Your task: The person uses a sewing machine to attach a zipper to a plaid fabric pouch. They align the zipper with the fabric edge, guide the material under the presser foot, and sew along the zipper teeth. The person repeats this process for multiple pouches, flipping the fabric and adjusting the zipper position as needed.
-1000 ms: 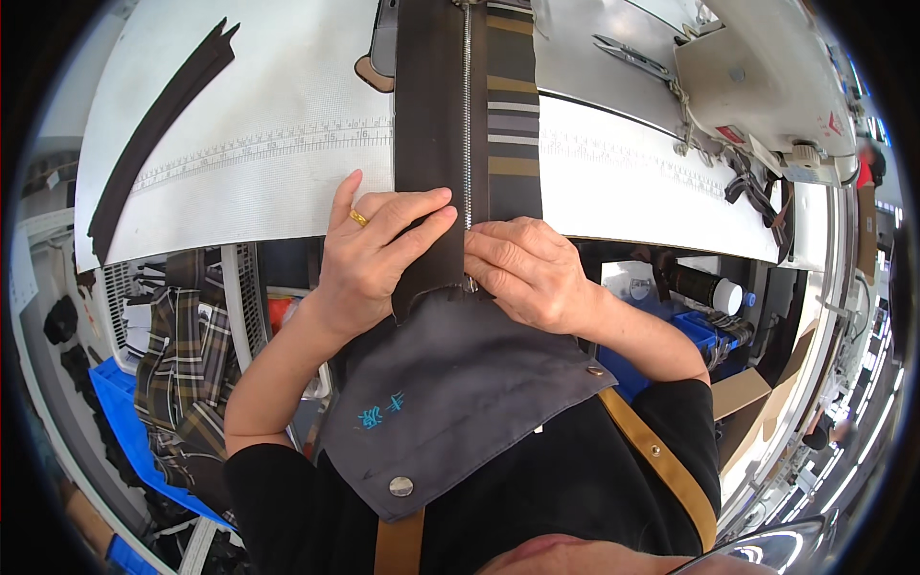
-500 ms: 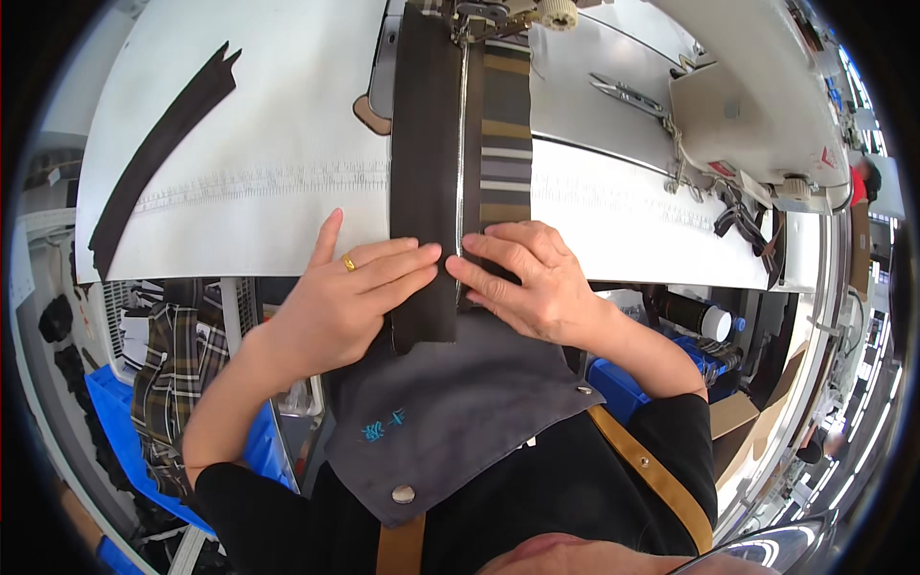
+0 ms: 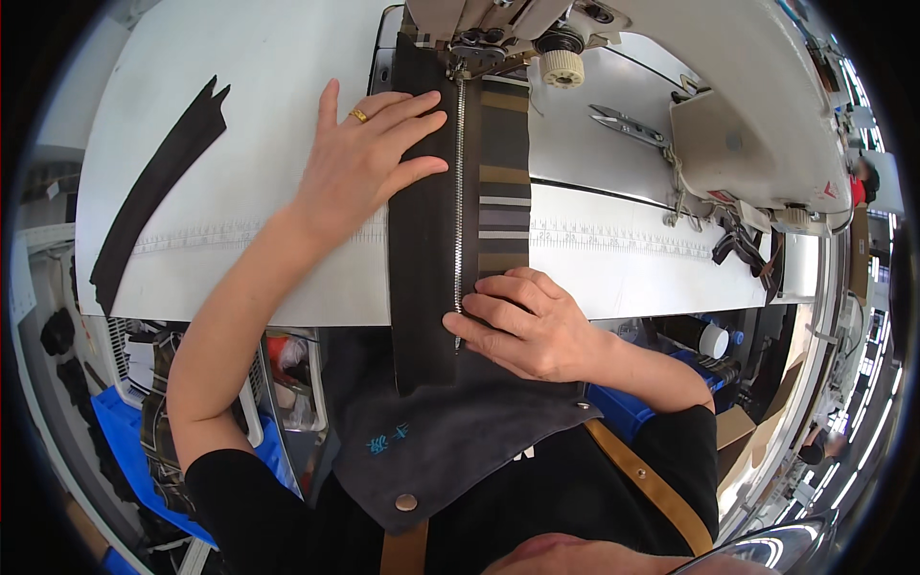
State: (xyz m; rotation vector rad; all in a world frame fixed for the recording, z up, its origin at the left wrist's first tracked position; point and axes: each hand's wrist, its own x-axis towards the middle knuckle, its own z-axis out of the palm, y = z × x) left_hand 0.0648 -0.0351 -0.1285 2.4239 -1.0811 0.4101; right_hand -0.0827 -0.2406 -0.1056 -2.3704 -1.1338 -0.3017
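A metal zipper (image 3: 460,201) runs lengthwise between a dark fabric strip (image 3: 422,278) and a striped fabric piece (image 3: 503,158). Its far end lies beneath the presser foot of the sewing machine (image 3: 470,57). My left hand (image 3: 379,149) rests with fingers spread on the dark strip, just short of the machine's needle area. Nearer to me, my right hand (image 3: 527,326) pinches the near part of the zipper and its fabric edge between thumb and fingers. The near end of the dark strip hangs past the table's edge onto my grey apron (image 3: 422,460).
Another dark fabric strip (image 3: 158,192) lies at the left of the white table (image 3: 287,57). Thread snips (image 3: 628,125) lie right of the needle area, near the machine body (image 3: 738,125). Below the table at left, plaid cloth (image 3: 163,431) hangs over a blue bin (image 3: 125,431).
My left hand has moved away from me along the dark strip toward the machine, its fingers spreading. My right hand is slightly nearer to me, still at the zipper edge.
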